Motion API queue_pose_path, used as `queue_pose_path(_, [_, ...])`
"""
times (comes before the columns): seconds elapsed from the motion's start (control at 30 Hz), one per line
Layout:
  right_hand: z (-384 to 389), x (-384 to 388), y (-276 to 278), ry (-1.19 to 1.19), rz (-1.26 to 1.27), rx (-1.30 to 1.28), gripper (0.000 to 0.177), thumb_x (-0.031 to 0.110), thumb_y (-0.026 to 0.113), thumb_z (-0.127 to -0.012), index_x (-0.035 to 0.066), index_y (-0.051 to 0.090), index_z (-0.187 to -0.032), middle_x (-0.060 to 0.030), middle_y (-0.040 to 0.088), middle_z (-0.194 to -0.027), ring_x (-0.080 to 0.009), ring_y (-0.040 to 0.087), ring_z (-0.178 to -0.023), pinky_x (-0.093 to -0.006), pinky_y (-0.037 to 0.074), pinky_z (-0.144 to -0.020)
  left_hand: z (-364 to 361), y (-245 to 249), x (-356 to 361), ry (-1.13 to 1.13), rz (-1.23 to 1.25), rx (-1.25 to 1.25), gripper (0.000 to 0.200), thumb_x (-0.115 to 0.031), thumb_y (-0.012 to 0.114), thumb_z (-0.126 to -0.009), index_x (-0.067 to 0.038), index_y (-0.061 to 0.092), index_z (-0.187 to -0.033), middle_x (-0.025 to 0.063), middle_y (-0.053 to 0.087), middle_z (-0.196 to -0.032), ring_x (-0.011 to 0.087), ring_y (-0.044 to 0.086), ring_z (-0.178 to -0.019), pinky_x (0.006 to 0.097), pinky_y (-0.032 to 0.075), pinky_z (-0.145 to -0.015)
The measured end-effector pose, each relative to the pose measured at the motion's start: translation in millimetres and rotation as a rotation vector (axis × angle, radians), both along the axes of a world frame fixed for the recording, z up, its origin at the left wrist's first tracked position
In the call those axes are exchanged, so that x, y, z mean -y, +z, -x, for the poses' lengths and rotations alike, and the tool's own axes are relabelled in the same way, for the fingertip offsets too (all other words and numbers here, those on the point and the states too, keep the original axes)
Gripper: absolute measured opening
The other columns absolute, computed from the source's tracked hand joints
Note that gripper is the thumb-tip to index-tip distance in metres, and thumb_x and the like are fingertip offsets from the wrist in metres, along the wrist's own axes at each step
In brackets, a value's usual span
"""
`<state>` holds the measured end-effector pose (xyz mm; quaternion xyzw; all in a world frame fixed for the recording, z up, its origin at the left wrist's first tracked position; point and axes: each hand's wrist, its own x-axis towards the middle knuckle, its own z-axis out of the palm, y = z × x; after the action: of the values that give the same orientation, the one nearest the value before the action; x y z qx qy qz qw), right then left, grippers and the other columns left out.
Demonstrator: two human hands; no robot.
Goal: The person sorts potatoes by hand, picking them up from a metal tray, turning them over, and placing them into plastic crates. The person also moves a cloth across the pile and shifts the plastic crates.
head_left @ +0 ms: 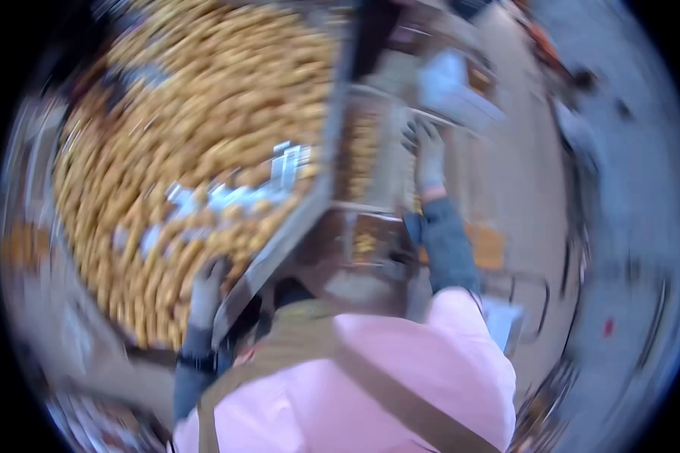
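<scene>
A broad tray [326, 170] with a metal rim carries a heap of yellow-brown rounded pieces [227, 83], smeared by motion. My left hand [206, 293], in a grey glove with dark fingertips, is at the heap's near edge, beside the rim; its fingers are too blurred to read. My right hand [429, 155], also gloved, reaches forward with fingers apart over the edge of a box [393, 155] holding similar smaller pieces [364, 155]. Nothing shows in its grasp.
Another container [400, 243] with a few yellow pieces stands nearer my body. White sheets or bags [446, 79] lie beyond my right hand. An orange-brown block [485, 247] and a dark metal frame [542, 302] are at the right. Bright reflective patches [238, 196] show among the heap.
</scene>
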<state>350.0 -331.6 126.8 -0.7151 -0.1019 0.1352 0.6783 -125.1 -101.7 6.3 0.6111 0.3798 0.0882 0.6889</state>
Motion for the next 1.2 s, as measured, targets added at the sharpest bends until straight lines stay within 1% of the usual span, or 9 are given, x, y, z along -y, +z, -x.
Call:
queue_pose_path(0.07, [103,-57,-39,0.168,0.159,0.138,0.038,0.014,0.055,-0.101,-0.004,0.055,-0.136,-0.0127,0.063,-0.124,-0.0192,0.064,-0.110,-0.0341,0.052,-0.095,32,45,9,0.249,0.025,-0.021,0.027,-0.019,0.055,-0.103,0.001,0.065,-0.117,0.0075,0.067,-0.101,0.0139,0.062,-0.091,0.0295,0.051,-0.083])
queue_pose_path(0.13, [186,-93,-103,0.463,0.224,0.065,0.036,0.008,0.056,-0.098,-0.001,0.056,-0.133,-0.0139,0.063,-0.124,-0.0227,0.060,-0.115,-0.0364,0.049,-0.098,94,19,16,0.584,-0.017,-0.045,0.026,-0.016,0.056,-0.103,0.000,0.065,-0.121,0.0061,0.067,-0.105,0.0134,0.063,-0.094,0.0276,0.051,-0.085])
queue_pose_path(0.23, [311,-140,-97,1.148,0.307,0.647,0.037,0.004,0.058,-0.093,0.002,0.058,-0.129,-0.0214,0.062,-0.122,-0.0395,0.060,-0.114,-0.0455,0.049,-0.098,175,-3,32,0.993,-0.268,-0.200,0.025,-0.012,0.055,-0.101,-0.001,0.065,-0.121,0.0071,0.068,-0.111,0.0149,0.063,-0.099,0.0251,0.050,-0.088])
queue_pose_path(0.37, [393,-233,-94,1.427,0.158,0.980,0.039,0.015,0.064,-0.090,0.008,0.059,-0.128,-0.0165,0.059,-0.131,-0.0389,0.054,-0.123,-0.0547,0.040,-0.107,220,10,40,1.361,-0.088,-0.141,0.026,-0.008,0.052,-0.102,-0.002,0.063,-0.124,0.0074,0.066,-0.118,0.0158,0.062,-0.108,0.0298,0.050,-0.094])
queue_pose_path(0.63, [429,-460,-160,1.199,0.318,1.661,0.046,0.046,0.046,-0.098,0.022,0.058,-0.136,-0.0009,0.055,-0.142,-0.0302,0.042,-0.138,-0.0606,0.023,-0.114,206,3,-30,0.981,-0.416,-0.317,0.032,-0.018,0.054,-0.102,-0.003,0.063,-0.129,0.0133,0.069,-0.120,0.0231,0.066,-0.107,0.0348,0.050,-0.096])
queue_pose_path(0.77, [351,-418,-136,0.978,0.533,1.455,0.050,0.035,0.058,-0.096,0.024,0.051,-0.144,-0.0091,0.046,-0.152,-0.0302,0.043,-0.140,-0.0600,0.026,-0.115,203,-36,-132,0.536,-0.937,-0.623,0.032,-0.023,0.055,-0.099,-0.007,0.065,-0.125,0.0144,0.069,-0.119,0.0331,0.065,-0.107,0.0437,0.050,-0.096])
queue_pose_path(0.9, [305,-309,-144,0.922,0.846,1.558,0.055,0.031,0.060,-0.095,0.022,0.048,-0.148,-0.0112,0.044,-0.154,-0.0295,0.040,-0.143,-0.0622,0.022,-0.116,180,-53,-189,0.094,-0.907,-1.050,0.024,-0.015,0.056,-0.092,-0.005,0.067,-0.110,0.0166,0.072,-0.104,0.0342,0.068,-0.094,0.0461,0.054,-0.084])
queue_pose_path(1.07, [263,-261,-126,0.946,1.030,1.155,0.031,0.029,0.065,-0.091,0.010,0.071,-0.115,-0.0088,0.070,-0.116,-0.0303,0.060,-0.115,-0.0502,0.042,-0.104,185,-45,-207,0.209,-0.739,-0.894,0.041,-0.035,0.067,-0.080,-0.001,0.066,-0.102,0.0231,0.069,-0.102,0.0381,0.068,-0.096,0.0476,0.053,-0.086])
queue_pose_path(1.2, [314,-341,-85,0.866,0.515,1.031,0.017,0.020,0.066,-0.090,0.006,0.072,-0.098,-0.0125,0.071,-0.098,-0.0351,0.064,-0.096,-0.0419,0.051,-0.087,187,-48,-201,0.668,-0.396,-0.409,0.035,-0.024,0.068,-0.083,-0.004,0.064,-0.111,0.0184,0.068,-0.101,0.0354,0.066,-0.097,0.0432,0.052,-0.089])
